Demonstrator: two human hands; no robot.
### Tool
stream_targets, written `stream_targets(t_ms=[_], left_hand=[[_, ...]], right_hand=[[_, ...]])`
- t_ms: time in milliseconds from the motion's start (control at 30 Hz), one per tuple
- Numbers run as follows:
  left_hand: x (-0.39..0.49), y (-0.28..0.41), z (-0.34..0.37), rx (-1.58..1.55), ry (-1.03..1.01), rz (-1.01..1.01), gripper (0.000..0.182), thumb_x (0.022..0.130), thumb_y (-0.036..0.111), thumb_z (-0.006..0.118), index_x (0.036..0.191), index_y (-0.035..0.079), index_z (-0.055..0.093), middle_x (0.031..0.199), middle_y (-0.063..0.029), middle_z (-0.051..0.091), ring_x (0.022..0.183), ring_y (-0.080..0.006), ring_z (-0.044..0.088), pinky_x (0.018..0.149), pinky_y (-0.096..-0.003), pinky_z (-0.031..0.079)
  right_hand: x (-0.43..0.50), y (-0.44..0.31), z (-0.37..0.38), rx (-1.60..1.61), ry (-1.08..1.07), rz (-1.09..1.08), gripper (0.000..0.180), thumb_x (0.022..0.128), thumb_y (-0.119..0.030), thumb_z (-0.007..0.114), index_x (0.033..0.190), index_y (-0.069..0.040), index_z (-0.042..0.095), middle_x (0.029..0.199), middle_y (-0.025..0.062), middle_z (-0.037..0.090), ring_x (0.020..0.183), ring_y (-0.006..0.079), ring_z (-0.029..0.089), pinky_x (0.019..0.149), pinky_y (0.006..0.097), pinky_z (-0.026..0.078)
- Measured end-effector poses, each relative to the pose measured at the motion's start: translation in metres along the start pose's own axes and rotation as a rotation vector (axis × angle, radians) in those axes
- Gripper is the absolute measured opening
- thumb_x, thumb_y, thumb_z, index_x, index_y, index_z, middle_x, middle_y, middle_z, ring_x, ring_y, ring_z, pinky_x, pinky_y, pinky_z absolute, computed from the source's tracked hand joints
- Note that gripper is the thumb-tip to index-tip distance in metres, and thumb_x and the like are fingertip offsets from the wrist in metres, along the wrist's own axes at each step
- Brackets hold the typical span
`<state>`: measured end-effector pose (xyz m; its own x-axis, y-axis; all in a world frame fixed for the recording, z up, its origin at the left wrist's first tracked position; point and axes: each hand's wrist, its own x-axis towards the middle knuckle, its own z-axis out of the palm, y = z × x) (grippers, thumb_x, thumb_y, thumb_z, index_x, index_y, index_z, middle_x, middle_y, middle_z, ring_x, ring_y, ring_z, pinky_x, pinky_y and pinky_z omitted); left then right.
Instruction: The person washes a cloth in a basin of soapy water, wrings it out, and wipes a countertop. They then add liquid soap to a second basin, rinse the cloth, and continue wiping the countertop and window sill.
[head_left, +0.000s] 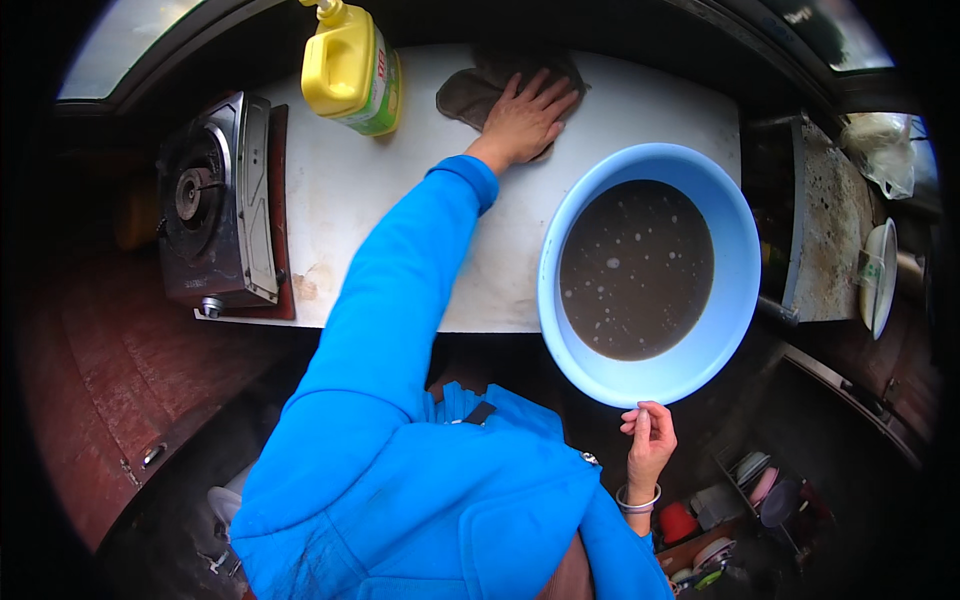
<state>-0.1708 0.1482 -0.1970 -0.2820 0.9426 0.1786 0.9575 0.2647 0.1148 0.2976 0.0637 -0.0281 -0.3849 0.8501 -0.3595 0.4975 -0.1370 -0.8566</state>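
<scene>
My left hand (531, 118) lies flat with spread fingers on a dark brown cloth (469, 97), pressing it to the white tabletop (495, 247) near its back edge. Part of the cloth is hidden under the palm. To the right stands a light blue plastic basin (731, 277), its near rim reaching past the table's front edge. Murky brown water (637, 277) with small patches of foam fills its lower part. At the basin's near rim is my right hand (651, 439), fingers loosely curled and a bangle on the wrist. Whether it grips the rim I cannot tell.
A yellow pump jug (341, 75) stands at the back left. On the left end sits a metal gas stove (217, 202). Past the table's right end are a stained slab (829, 225) and a white bowl (879, 277). Dishes (763, 484) sit on a low rack at lower right.
</scene>
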Motion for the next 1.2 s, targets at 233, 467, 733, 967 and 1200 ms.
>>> stream_targets(t_ms=[233, 467, 733, 967, 1200], left_hand=[[-0.156, 0.055, -0.035, -0.268, -0.200, 0.386, 0.056, 0.094, 0.033, 0.056, 0.146, 0.016, 0.045, 0.157, -0.0077, 0.034, 0.151, -0.0285, 0.018, 0.122, -0.0538, 0.013], [-0.273, 0.052, -0.071, -0.294, -0.389, 0.194, 0.071, 0.092, 0.041, 0.058, 0.155, 0.022, 0.031, 0.163, -0.0024, 0.024, 0.152, -0.0248, 0.015, 0.122, -0.0513, 0.009], [-0.067, -0.019, -0.021, -0.003, -0.084, -0.284, 0.072, 0.094, 0.043, 0.054, 0.153, 0.009, 0.030, 0.162, -0.0133, 0.023, 0.151, -0.0344, 0.014, 0.119, -0.0551, 0.013], [0.099, 0.031, 0.008, -0.081, -0.215, 0.372, 0.067, 0.099, 0.045, 0.047, 0.157, 0.019, 0.025, 0.164, -0.0065, 0.018, 0.152, -0.0302, 0.010, 0.122, -0.0533, 0.008], [0.225, 0.121, 0.040, -0.152, -0.292, 0.706, 0.071, 0.101, 0.051, 0.042, 0.157, 0.014, 0.020, 0.164, -0.0127, 0.015, 0.152, -0.0309, 0.008, 0.124, -0.0495, 0.007]], right_hand=[[0.012, -0.001, -0.007, -0.026, 0.031, -0.055, 0.012, 0.100, -0.007, 0.055, 0.108, 0.000, 0.062, 0.083, 0.0057, 0.067, 0.067, 0.0076, 0.059, 0.063, 0.0193, 0.048], [0.019, 0.028, -0.026, -0.021, 0.162, -0.058, 0.013, 0.100, -0.008, 0.053, 0.108, -0.001, 0.061, 0.080, 0.0041, 0.066, 0.065, 0.0071, 0.058, 0.060, 0.0188, 0.046], [0.008, 0.035, -0.031, -0.045, 0.278, 0.008, 0.012, 0.100, -0.008, 0.054, 0.107, 0.000, 0.061, 0.081, 0.0050, 0.067, 0.063, 0.0074, 0.058, 0.058, 0.0188, 0.046], [-0.002, 0.053, -0.035, 0.031, 0.362, 0.113, 0.012, 0.100, -0.008, 0.053, 0.107, -0.001, 0.060, 0.080, 0.0055, 0.067, 0.062, 0.0077, 0.058, 0.057, 0.0198, 0.047], [0.001, 0.052, -0.013, 0.206, 0.474, 0.157, 0.027, 0.101, -0.021, 0.056, 0.112, 0.003, 0.056, 0.083, 0.0087, 0.066, 0.065, 0.0120, 0.061, 0.060, 0.0224, 0.050]])
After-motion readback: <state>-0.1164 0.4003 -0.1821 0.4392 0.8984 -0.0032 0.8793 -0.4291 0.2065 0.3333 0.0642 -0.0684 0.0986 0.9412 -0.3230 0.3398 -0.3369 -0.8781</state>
